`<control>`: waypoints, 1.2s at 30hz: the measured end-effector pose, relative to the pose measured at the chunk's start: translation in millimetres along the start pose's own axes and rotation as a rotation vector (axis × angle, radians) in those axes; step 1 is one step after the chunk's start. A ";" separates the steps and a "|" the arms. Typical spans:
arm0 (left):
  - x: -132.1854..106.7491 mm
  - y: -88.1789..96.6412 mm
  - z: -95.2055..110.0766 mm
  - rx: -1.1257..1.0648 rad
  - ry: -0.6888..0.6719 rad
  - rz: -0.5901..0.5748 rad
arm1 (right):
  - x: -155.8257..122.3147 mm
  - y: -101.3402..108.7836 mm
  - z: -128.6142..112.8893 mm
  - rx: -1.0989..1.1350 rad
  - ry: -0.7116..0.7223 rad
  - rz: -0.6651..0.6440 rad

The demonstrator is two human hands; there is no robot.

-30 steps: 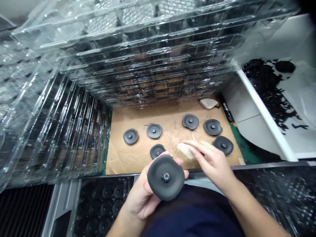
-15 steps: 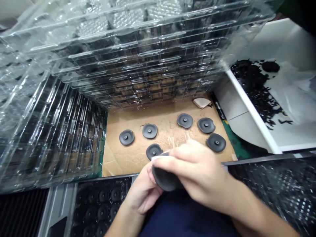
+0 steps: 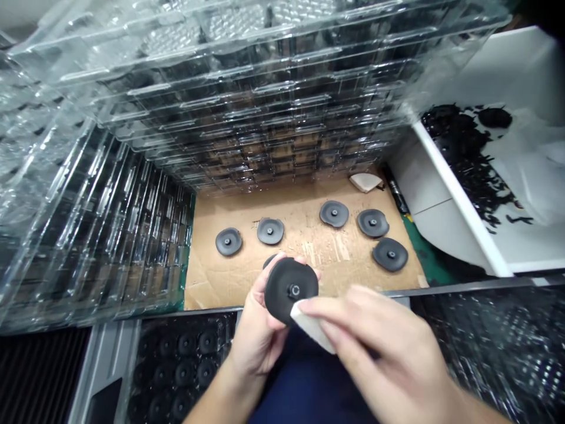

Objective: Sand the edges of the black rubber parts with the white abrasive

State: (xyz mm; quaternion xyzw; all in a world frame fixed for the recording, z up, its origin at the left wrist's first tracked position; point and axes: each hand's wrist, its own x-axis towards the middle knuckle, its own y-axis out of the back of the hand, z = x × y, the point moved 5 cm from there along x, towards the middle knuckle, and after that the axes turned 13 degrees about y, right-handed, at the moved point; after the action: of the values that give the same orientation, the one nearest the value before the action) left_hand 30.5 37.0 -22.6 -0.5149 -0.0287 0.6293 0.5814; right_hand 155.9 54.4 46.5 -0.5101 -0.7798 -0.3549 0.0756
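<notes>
- My left hand (image 3: 256,335) grips a disc (image 3: 289,290) by its rim, raised over the cardboard (image 3: 212,282).
- My right hand (image 3: 379,353) pinches a white pad (image 3: 309,324) against the disc's lower edge.
- Step, I judge: wiping the disc; next calls for turning it.
- Half a second ago my right hand covered the disc; now its face shows.

Bright overhead light, tray glare, blurred edges

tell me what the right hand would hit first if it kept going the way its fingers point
The right hand points up-left with a white pad at its fingertips. Straight on, it would probably first meet the black disc held in the left hand; the pad already looks to touch the disc's lower edge, though depth is unclear.
</notes>
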 end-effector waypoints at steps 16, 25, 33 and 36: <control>1.5 -0.5 -1.4 -0.026 -0.036 -0.002 | 26.1 11.1 -5.6 -0.062 0.110 -0.031; 6.5 5.4 3.4 -0.111 0.022 0.058 | -37.2 -2.7 93.0 -0.032 -0.331 -0.010; 8.7 -2.4 -1.5 -0.071 0.042 0.023 | -5.1 10.8 45.9 -0.171 -0.209 0.194; 7.9 -2.0 -0.9 -0.008 0.040 0.027 | 23.8 3.3 0.7 -0.096 0.099 0.081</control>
State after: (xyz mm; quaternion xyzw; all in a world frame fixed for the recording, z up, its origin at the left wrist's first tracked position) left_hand 34.1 43.1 -26.7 -0.5298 -0.0126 0.6266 0.5715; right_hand 147.7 73.3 59.0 -0.5263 -0.7359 -0.4132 0.1038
